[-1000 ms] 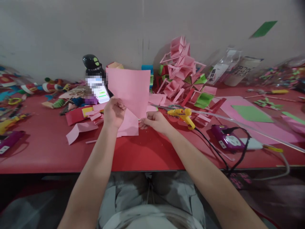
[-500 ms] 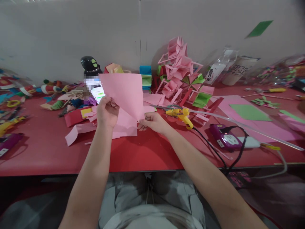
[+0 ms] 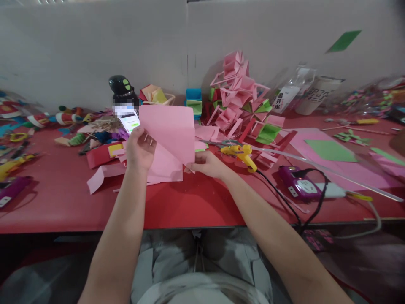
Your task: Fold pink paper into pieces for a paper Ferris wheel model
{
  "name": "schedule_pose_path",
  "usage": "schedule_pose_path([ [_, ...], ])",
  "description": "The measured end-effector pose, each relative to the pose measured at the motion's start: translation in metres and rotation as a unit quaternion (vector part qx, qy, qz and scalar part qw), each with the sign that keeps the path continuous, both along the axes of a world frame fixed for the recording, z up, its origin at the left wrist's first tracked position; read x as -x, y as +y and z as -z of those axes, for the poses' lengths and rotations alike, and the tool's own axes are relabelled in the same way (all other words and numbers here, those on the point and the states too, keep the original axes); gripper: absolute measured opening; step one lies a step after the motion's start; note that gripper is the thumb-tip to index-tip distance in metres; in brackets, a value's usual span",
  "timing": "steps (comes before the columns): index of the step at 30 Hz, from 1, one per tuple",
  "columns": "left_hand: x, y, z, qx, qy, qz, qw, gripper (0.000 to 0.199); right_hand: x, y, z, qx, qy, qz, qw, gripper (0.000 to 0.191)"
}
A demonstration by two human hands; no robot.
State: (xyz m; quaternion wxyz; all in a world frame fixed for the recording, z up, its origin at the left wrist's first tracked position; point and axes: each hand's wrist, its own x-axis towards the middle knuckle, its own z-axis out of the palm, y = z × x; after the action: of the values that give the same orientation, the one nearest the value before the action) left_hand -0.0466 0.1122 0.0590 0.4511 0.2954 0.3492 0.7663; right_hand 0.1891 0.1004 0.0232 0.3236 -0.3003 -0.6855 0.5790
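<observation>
A sheet of pink paper (image 3: pixel 169 128) is held up above the table between my two hands. My left hand (image 3: pixel 141 147) pinches its left edge, thumb upward. At its lower right corner my right hand (image 3: pixel 207 164) grips the sheet, the fingers partly behind it. Below it, another pink sheet (image 3: pixel 166 166) lies on the red table. Just right of my right hand rests a yellow glue gun (image 3: pixel 242 155) with a clear glue stick (image 3: pixel 300 159) reaching out of its back.
Folded pink and green paper pieces (image 3: pixel 236 99) are piled at the back. A lit phone (image 3: pixel 130 122) leans against a black stand (image 3: pixel 122 89). On the right are a purple power strip (image 3: pixel 299 183), a bottle (image 3: pixel 292 90), a cup (image 3: pixel 316 95) and a green sheet (image 3: pixel 330 150). Paper scraps lie left.
The pink sheet has come down and shifted slightly right, its curled lower right corner now flatter. My right hand has moved a little right with it; the left hand has hardly moved.
</observation>
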Motion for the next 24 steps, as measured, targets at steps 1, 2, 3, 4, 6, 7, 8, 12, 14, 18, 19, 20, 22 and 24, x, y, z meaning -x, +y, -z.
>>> schedule_pose_path([
  [1,-0.001,0.0,0.001,0.006,0.008,0.004,1.0,0.024,0.0,-0.001,-0.001,-0.015,-0.003,-0.002,1.0,0.031],
  [2,-0.003,0.0,0.003,0.011,0.014,0.009,1.0,0.025,0.0,-0.001,-0.003,-0.026,0.001,0.0,1.0,0.034],
  [3,-0.006,0.001,0.004,0.018,0.02,0.013,1.0,0.026,0.001,-0.002,-0.005,-0.03,0.013,0.008,0.999,0.037],
  [4,-0.009,0.001,0.006,0.028,0.029,0.014,0.999,0.026,0.001,-0.002,-0.006,-0.025,0.03,0.023,0.999,0.041],
  [6,-0.017,0.001,0.01,0.053,0.055,0.017,0.997,0.025,0.002,-0.001,-0.007,-0.005,0.071,0.071,0.995,0.043],
  [7,-0.022,0.001,0.011,0.065,0.072,0.02,0.995,0.023,0.002,0.001,-0.006,0.005,0.089,0.103,0.991,0.043],
  [8,-0.027,0.0,0.013,0.074,0.09,0.024,0.993,0.022,0.001,0.003,-0.005,0.013,0.102,0.136,0.985,0.042],
  [12,-0.039,-0.005,0.015,0.08,0.137,0.054,0.986,0.027,-0.002,0.009,0.0,0.03,0.127,0.221,0.967,0.036],
  [14,-0.04,-0.007,0.016,0.074,0.16,0.083,0.981,0.032,-0.003,0.01,-0.001,0.027,0.145,0.232,0.961,0.032],
  [18,-0.037,-0.006,0.019,0.051,0.193,0.106,0.974,0.032,-0.003,0.008,-0.005,0.008,0.181,0.203,0.962,0.033],
  [19,-0.036,-0.006,0.019,0.048,0.193,0.106,0.974,0.032,-0.003,0.008,-0.005,0.005,0.18,0.195,0.964,0.035],
  [20,-0.036,-0.005,0.02,0.047,0.192,0.107,0.974,0.033,-0.003,0.008,-0.005,0.002,0.176,0.192,0.966,0.037],
  [22,-0.035,-0.005,0.019,0.049,0.188,0.114,0.974,0.034,-0.004,0.009,-0.004,0.0,0.166,0.194,0.967,0.038],
  [24,-0.035,-0.006,0.017,0.05,0.186,0.118,0.974,0.034,-0.005,0.011,-0.003,-0.001,0.162,0.2,0.966,0.036],
])
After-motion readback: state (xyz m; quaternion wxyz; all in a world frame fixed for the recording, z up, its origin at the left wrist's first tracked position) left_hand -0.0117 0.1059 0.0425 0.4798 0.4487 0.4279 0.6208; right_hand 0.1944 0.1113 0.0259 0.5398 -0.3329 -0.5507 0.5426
